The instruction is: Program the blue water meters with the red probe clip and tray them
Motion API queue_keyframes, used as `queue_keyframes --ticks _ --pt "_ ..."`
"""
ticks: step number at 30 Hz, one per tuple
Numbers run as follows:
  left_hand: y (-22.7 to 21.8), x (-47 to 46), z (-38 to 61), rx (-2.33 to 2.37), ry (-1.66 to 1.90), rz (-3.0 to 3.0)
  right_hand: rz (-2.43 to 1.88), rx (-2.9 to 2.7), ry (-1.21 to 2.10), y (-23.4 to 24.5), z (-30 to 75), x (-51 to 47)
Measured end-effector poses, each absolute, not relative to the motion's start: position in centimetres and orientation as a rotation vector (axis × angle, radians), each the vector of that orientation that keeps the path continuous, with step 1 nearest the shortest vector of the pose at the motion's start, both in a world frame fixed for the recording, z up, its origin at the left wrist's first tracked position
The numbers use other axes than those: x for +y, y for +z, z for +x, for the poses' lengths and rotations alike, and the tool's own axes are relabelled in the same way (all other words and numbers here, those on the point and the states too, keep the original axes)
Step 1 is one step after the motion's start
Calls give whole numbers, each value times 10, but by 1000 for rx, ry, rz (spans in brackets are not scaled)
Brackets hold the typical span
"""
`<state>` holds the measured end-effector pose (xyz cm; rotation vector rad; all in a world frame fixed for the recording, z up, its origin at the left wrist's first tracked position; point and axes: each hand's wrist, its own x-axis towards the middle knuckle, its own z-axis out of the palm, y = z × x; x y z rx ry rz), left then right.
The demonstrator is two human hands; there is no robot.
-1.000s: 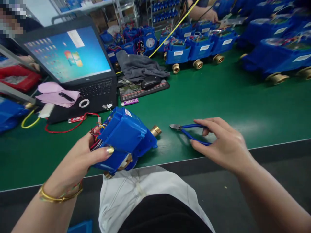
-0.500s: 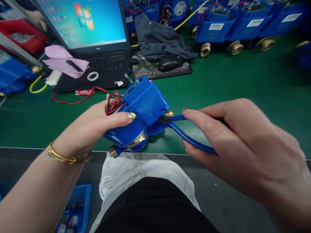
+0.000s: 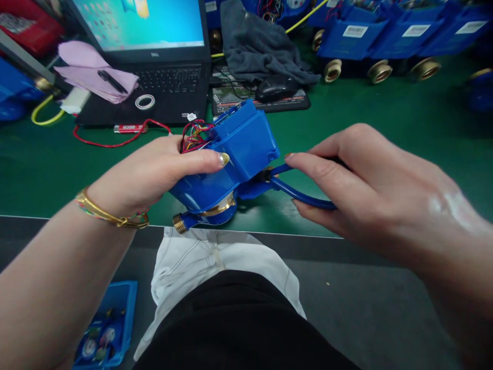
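Note:
My left hand [image 3: 154,172] is wrapped round a blue water meter [image 3: 231,159] with brass fittings, held above the near edge of the green table [image 3: 385,133]. Red, yellow and green wires [image 3: 194,134] spill out of its top by my fingers. My right hand [image 3: 365,180] grips blue-handled cutting pliers [image 3: 296,185], their jaws tucked against the right side of the meter.
An open laptop [image 3: 162,51] stands at the back left with pink paper and a pen [image 3: 96,77] and a tape ring [image 3: 145,102]. A mouse [image 3: 275,88] and grey cloth [image 3: 262,46] lie behind. Several blue meters [image 3: 377,36] line the far right. A blue bin [image 3: 103,329] sits on the floor.
My right hand picked the pliers up off the table and brought their jaws to the meter. My left hand lifted the meter slightly and my view tilted downwards.

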<state>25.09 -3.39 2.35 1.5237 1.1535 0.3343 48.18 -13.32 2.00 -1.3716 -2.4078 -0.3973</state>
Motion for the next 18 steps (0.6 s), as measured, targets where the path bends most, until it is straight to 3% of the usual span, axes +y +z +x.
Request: queue_keyframes --ticks 3,18 --pt "25 -34 253 1178 342 1507 -1331 -2527 -593 25 476 -134" --pt "26 -36 253 1179 314 1528 -1541 -2458 -662 25 453 -149"
